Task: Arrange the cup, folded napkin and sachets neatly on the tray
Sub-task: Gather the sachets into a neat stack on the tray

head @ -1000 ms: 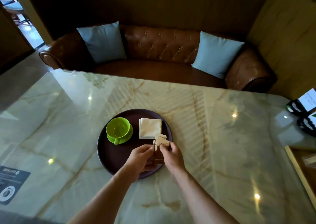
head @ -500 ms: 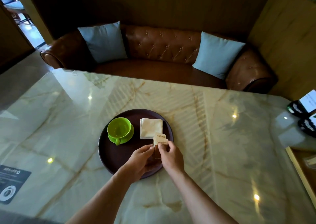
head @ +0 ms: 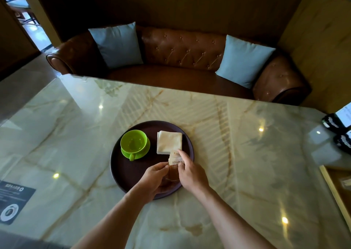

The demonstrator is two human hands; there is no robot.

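Both hands — sachets pinched

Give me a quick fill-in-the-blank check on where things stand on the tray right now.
1. The green plastic cup sits on a matching ____.
2. The folded white napkin lies to the ____ of the cup on the round dark tray.
3. Both hands, left hand and right hand, hold the paper ____ just in front of the napkin.

Missing words: saucer; right; sachets
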